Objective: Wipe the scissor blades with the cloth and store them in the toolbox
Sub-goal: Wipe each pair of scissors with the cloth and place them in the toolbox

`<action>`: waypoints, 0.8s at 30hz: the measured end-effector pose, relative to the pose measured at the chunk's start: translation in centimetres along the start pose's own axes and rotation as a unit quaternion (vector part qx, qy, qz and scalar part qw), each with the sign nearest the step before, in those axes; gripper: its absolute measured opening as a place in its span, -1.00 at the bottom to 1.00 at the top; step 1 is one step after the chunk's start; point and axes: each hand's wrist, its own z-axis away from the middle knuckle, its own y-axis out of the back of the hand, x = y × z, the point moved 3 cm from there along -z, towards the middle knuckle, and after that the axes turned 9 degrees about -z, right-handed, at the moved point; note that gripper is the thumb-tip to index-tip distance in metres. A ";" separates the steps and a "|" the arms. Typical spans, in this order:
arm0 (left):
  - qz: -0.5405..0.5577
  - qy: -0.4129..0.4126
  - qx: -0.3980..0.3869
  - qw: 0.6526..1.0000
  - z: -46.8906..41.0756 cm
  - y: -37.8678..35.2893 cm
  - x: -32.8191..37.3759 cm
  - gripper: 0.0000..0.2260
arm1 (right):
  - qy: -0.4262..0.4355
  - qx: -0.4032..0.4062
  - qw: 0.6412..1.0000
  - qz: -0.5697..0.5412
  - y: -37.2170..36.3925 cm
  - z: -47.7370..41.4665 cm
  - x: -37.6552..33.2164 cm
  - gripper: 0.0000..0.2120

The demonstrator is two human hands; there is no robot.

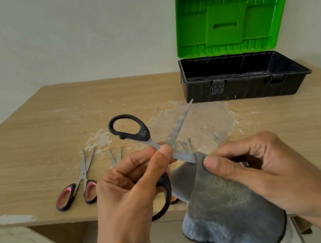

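Black scissors held open above the near edge of the desk, one blade wrapped in cloth.

Left hand pinches the scissors at the pivot between thumb and fingers, with the lower handle loop under the palm. Right hand pinches the grey cloth round the lower blade; the free blade points up and away. The toolbox stands at the far right of the desk with its green lid raised. Pink-handled scissors lie flat on the desk, left of the left hand and apart from it.
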 end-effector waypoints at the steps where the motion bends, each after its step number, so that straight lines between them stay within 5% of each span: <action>1: 0.003 0.004 -0.001 1.000 0.0 0.1 -0.1 -0.89 | 0.006 0.001 1.000 0.014 0.0 0.0 0.1 -0.81; 9: -0.014 0.019 -0.028 0.999 -0.2 0.4 -0.5 -0.87 | 0.006 -0.006 0.999 0.033 0.7 0.2 0.5 -0.78; 15: -0.021 0.022 -0.016 0.999 -1.1 2.3 0.1 -0.88 | -0.057 0.052 0.991 -0.108 2.3 0.5 1.3 -0.78; 24: -0.172 -0.056 -0.068 0.981 -0.9 3.5 1.7 -0.85 | -0.022 0.099 0.984 -0.150 4.2 0.4 1.4 -0.60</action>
